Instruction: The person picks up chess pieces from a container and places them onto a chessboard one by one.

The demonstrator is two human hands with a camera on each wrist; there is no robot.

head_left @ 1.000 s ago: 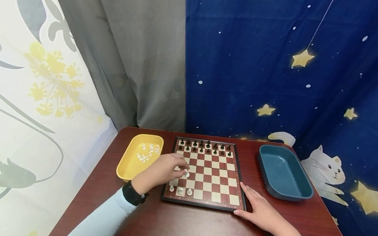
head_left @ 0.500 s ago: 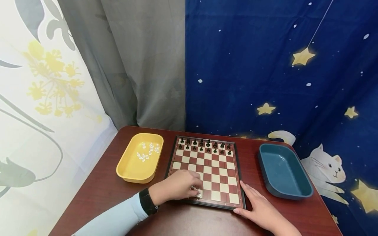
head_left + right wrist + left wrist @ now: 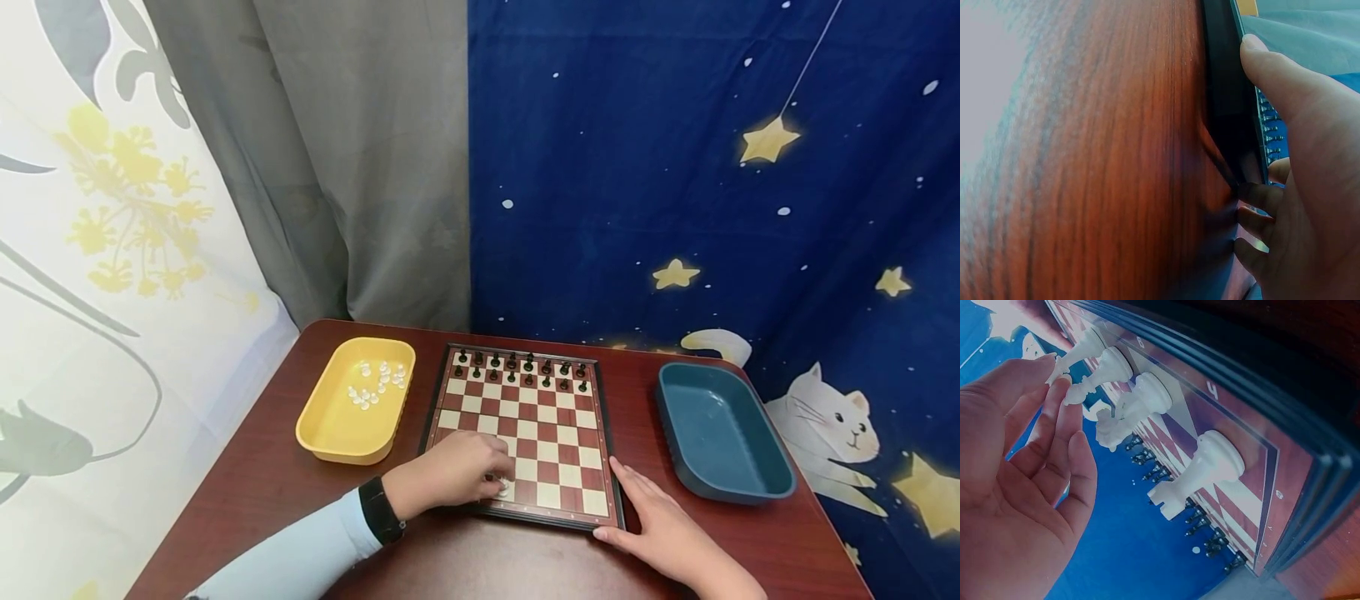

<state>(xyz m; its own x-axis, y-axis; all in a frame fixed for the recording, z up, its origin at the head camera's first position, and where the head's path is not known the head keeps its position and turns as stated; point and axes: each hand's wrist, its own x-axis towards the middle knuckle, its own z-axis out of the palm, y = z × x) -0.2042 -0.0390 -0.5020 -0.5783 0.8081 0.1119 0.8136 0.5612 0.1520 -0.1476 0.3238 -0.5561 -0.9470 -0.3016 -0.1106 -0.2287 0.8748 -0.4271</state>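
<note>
My left hand (image 3: 467,468) is over the near row of the chessboard (image 3: 567,434), pinching a white queen (image 3: 1079,352) between thumb and fingertips. The queen's base is at the board. Beside it, in the left wrist view, a white bishop (image 3: 1112,367), a knight (image 3: 1144,400) and a rook (image 3: 1207,467) stand in line towards the corner. In the head view the hand hides most of these. My right hand (image 3: 663,527) rests against the board's near right corner, fingers along the right edge, thumb at the front edge.
Two rows of dark chess pieces (image 3: 528,364) stand at the board's far side. Left of the board, a yellow tray (image 3: 318,433) holds several white pieces (image 3: 364,398). To the right stands a dark teal tray (image 3: 723,496). Curtains hang behind the brown table (image 3: 255,492).
The left hand, holding the white piece, has come nearer and to the right, down to the near row, and has barely moved in the last half second. The right hand stays put.
</note>
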